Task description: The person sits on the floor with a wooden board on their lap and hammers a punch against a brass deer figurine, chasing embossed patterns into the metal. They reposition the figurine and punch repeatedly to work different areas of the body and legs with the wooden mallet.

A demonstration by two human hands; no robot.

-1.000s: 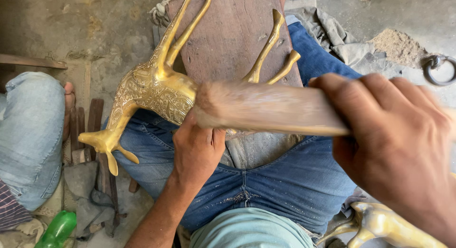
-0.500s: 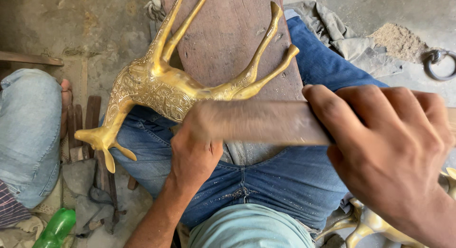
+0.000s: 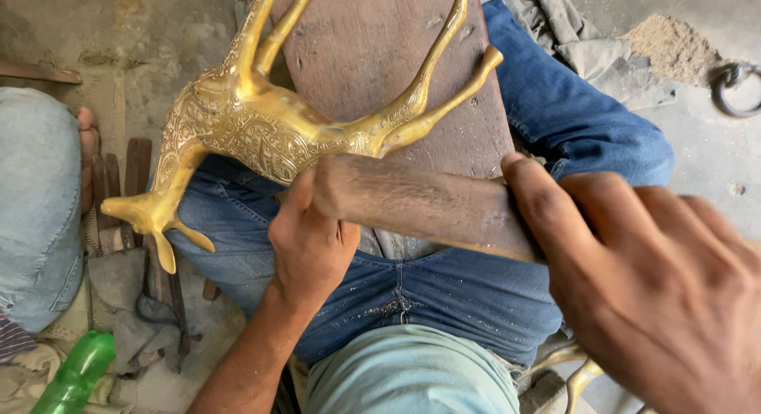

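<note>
Across the person's lap, on a dark, worn wooden board (image 3: pixel 372 49) propped over the blue-jeaned thighs, lies a golden brass deer figurine with an engraved body (image 3: pixel 261 133). Its long axis runs on a slant: the head and horns point down and to the left, hanging off the board's edge over the knee, while the four thin legs reach up and to the right, two past the top of the view and two ending on the board. The engraved flank faces upward.

A long, flat, grey-brown file-like tool (image 3: pixel 428 208) lies almost crosswise to that axis, its far tip meeting the figurine's belly just where the rear legs branch off. The left hand (image 3: pixel 309 240) is closed about that tip, thumb on top, touching both tool and brass, so it is the nearer hand to the figurine. The right hand (image 3: pixel 658 295) is wrapped tightly around the near end of the tool, close under the camera and well apart from the brass; what it grips there is hidden by its own fingers.

At the left edge sits another person's knee in pale denim (image 3: pixel 36 208). A green plastic bottle (image 3: pixel 75 374) lies at the lower left, a heap of sandy dust (image 3: pixel 670 45) on the floor at the upper right, and part of a second brass piece (image 3: pixel 571 370) shows under the right hand.
</note>
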